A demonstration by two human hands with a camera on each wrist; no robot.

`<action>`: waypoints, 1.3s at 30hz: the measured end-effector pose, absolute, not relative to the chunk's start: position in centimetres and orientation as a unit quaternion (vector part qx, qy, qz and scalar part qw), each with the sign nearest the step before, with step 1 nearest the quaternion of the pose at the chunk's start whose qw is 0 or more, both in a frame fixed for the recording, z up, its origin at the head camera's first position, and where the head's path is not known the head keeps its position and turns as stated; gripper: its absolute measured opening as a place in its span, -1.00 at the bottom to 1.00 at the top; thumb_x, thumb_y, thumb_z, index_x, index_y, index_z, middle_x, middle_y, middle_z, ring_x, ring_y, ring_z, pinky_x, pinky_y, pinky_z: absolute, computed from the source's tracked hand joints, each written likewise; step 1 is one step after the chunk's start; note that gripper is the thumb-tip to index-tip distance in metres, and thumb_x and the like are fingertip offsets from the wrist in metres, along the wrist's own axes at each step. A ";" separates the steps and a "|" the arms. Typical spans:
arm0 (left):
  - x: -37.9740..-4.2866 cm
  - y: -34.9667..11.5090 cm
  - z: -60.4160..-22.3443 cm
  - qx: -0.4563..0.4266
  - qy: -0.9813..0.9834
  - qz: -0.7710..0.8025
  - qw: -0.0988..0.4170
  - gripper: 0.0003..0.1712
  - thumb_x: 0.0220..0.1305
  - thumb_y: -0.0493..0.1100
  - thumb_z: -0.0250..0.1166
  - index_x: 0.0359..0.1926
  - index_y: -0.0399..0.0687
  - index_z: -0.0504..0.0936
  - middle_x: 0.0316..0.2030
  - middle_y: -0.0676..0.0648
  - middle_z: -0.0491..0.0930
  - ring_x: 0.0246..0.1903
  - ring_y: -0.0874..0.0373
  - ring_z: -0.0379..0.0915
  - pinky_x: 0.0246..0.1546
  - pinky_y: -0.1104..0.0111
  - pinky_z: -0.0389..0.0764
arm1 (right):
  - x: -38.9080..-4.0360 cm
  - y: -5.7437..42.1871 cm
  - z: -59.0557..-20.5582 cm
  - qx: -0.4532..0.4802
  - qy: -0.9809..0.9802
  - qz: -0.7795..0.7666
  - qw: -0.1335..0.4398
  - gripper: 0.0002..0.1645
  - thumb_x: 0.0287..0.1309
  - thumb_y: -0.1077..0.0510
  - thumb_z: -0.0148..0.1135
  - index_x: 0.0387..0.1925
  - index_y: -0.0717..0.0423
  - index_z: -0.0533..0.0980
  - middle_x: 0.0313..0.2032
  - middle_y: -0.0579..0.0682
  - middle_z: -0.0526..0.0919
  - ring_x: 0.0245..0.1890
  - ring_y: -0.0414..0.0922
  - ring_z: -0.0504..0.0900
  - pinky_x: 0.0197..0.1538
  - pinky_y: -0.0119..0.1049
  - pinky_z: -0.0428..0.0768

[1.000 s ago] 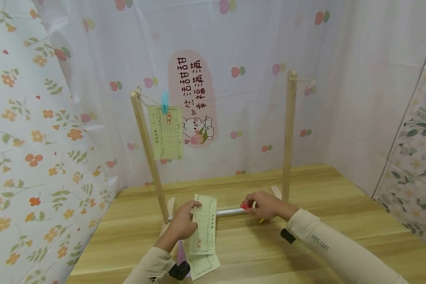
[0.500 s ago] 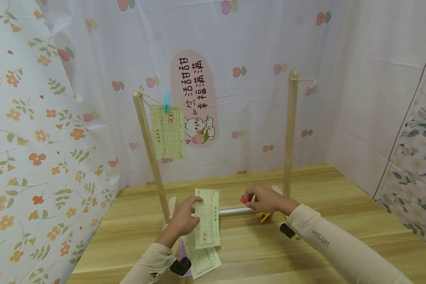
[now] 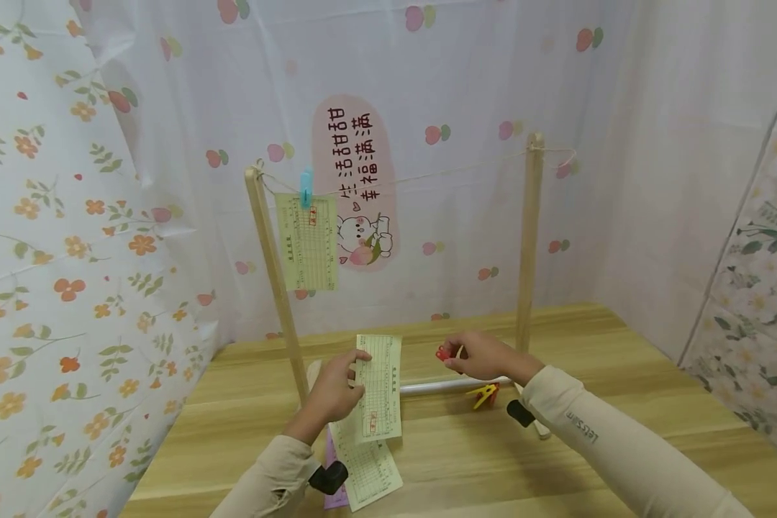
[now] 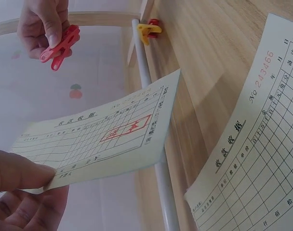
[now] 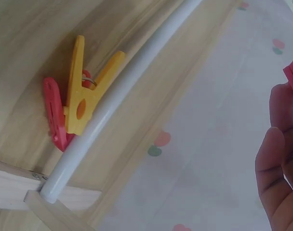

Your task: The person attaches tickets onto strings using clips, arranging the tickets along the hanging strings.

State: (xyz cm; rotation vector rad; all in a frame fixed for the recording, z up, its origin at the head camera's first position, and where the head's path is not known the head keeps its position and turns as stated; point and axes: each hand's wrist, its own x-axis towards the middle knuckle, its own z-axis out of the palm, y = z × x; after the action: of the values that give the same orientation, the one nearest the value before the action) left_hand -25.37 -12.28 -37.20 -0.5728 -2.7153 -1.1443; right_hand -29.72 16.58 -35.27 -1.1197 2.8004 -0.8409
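Observation:
My left hand [image 3: 337,388] pinches a pale green receipt slip [image 3: 380,385] by its edge, thumb on top in the left wrist view. A red clothespin [image 4: 61,47] is pinched between the thumb and fingers of my right hand [image 3: 482,356], raised over the white rod. Below the held slip, a second receipt slip [image 3: 367,475] lies on the table, overlapping a purple paper [image 3: 335,496]. Another slip [image 3: 307,244] hangs from the string under a blue clothespin [image 3: 306,188], near the left post.
A yellow clothespin [image 5: 86,91] and another red one [image 5: 54,110] lie beside the white rod [image 3: 427,388]. Two wooden posts, left [image 3: 275,288] and right [image 3: 527,252], carry the string [image 3: 453,167] across. A printed curtain [image 3: 479,72] stands behind the table [image 3: 492,460].
Both hands have risen slightly, my left lifting the receipt slip off the one beneath. My right hand has moved up with the red clothespin, away from the yellow one, which now shows.

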 end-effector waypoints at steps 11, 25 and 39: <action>-25.6 -11.8 -36.5 -0.198 -0.902 -0.370 0.099 -0.46 -0.06 -0.50 0.16 0.00 -0.04 0.46 0.02 -0.18 0.40 -0.29 0.05 0.47 -0.59 0.42 0.45 | -30.1 16.6 -34.2 -0.350 0.889 -0.295 0.013 -0.93 0.16 0.24 0.14 -0.33 0.19 0.51 -0.48 -0.06 0.54 -0.53 -0.15 0.55 -0.50 -0.39 0.51; -26.0 -11.7 -35.0 -0.192 -0.902 -0.371 0.111 -0.44 -0.02 -0.47 0.20 0.04 0.02 0.43 -0.11 -0.15 0.47 -0.34 0.11 0.47 -0.60 0.43 0.45 | -30.5 16.3 -31.9 -0.330 0.901 -0.279 -0.037 -0.93 0.14 0.18 0.19 -0.39 0.11 0.50 -0.48 -0.13 0.54 -0.53 -0.26 0.53 -0.49 -0.36 0.51; -26.3 -11.3 -33.6 -0.211 -0.894 -0.375 0.126 -0.44 -0.04 -0.50 0.19 0.03 -0.04 0.44 -0.02 -0.20 0.43 -0.30 0.07 0.47 -0.51 0.39 0.51 | -31.0 16.0 -30.1 -0.341 0.898 -0.272 -0.059 -0.93 0.12 0.17 0.20 -0.39 0.09 0.50 -0.50 -0.15 0.55 -0.48 -0.27 0.56 -0.46 -0.36 0.52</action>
State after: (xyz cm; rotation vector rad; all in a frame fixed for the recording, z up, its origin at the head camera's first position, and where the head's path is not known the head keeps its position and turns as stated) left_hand -26.26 -11.31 -33.58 -0.6142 -2.6029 -1.0906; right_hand -31.01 15.98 -30.15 -1.1125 2.9321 -0.8889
